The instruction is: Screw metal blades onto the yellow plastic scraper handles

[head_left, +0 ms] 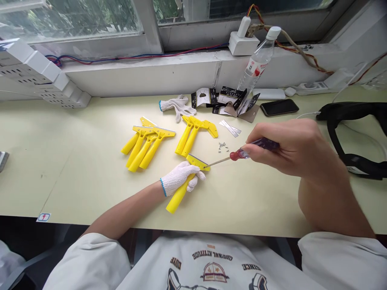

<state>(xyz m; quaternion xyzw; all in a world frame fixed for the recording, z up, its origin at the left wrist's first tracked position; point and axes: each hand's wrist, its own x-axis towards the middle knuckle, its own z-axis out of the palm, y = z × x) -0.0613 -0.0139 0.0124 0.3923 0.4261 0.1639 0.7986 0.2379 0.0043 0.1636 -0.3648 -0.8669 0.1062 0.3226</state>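
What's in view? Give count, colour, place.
Table: one, pale yellow, centre
Held scraper: one, yellow, front centre
Screwdriver: one, red-purple, right of centre
Left scrapers: four, yellow, centre left
Other scrapers: two, yellow, centre
Blades: two visible, silver, centre
Screws: several, silver, below blades
Loose glove: one, white, centre back
Packaging: several, black, back
Bottle: one, clear, back right
Phone: one, black, right
Curved frame: one, black, far right
Boxes: several, white, far left
Adapter: one, white, back
Cables: several, mixed, back
Window frame: one, grey, back
Shirt: one, white, bottom
Left hand: one, white-gloved, holding scraper
Right hand: one, bare, holding screwdriver
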